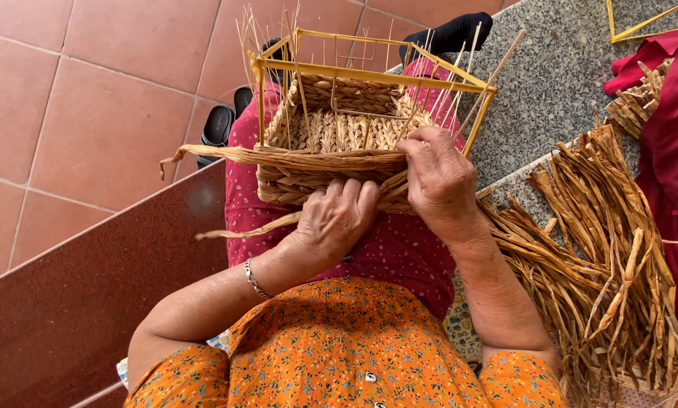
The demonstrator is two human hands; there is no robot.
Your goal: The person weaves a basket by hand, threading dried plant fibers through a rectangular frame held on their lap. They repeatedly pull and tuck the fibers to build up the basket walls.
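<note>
With the half-woven basket on your lap, your left hand braces its near wall and your right hand pinches a dried strand, which could snap or slacken the weave if tugged against the yellow wire frame.

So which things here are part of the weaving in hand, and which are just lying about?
In use:
left hand
right hand
half-woven basket
yellow wire frame
loose strand
pile of dried straw strips

Lying about:
black sandals
red cloth
second yellow frame
</note>
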